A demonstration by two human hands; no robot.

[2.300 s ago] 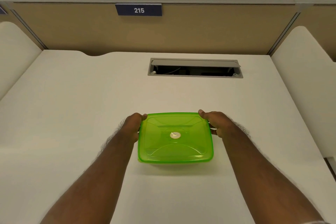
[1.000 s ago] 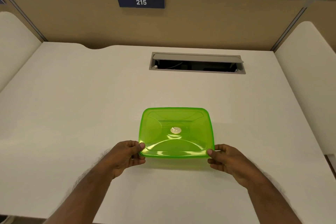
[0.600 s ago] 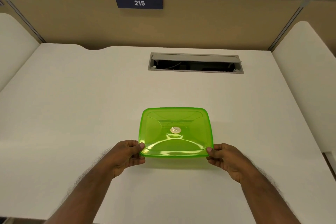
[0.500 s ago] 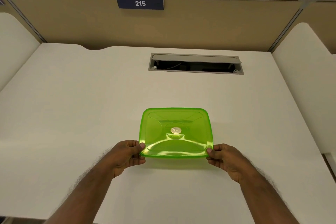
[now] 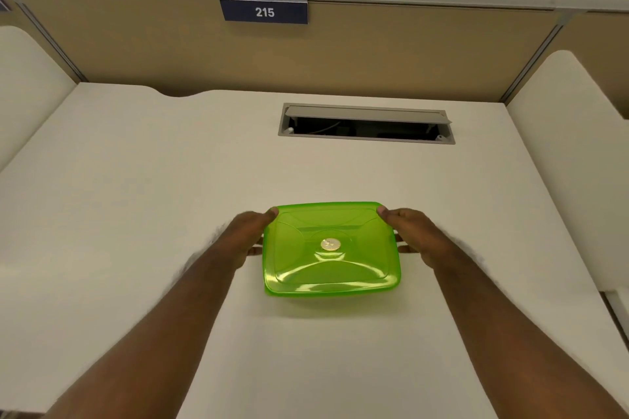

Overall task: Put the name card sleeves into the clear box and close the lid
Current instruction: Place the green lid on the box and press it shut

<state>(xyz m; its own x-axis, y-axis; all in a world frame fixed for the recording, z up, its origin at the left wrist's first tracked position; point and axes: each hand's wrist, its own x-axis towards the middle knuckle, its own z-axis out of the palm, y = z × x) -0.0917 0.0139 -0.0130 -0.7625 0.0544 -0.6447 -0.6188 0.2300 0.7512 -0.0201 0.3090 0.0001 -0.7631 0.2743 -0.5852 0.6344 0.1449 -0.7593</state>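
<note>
A translucent green lid (image 5: 330, 248) with a small round sticker in its middle covers the box at the centre of the white desk (image 5: 136, 214). The box under the lid is almost wholly hidden, and no name card sleeves can be seen. My left hand (image 5: 248, 235) grips the lid's left side, thumb on the far left corner. My right hand (image 5: 413, 235) grips the right side, thumb on the far right corner.
A grey cable hatch (image 5: 366, 124) with its flap raised is set into the desk behind the box. A tan partition with a plate reading 215 (image 5: 264, 12) closes off the back. White side panels (image 5: 578, 146) stand at both sides.
Both hands have moved from the lid's near corners to its far corners. The box has stayed in place on the desk.
</note>
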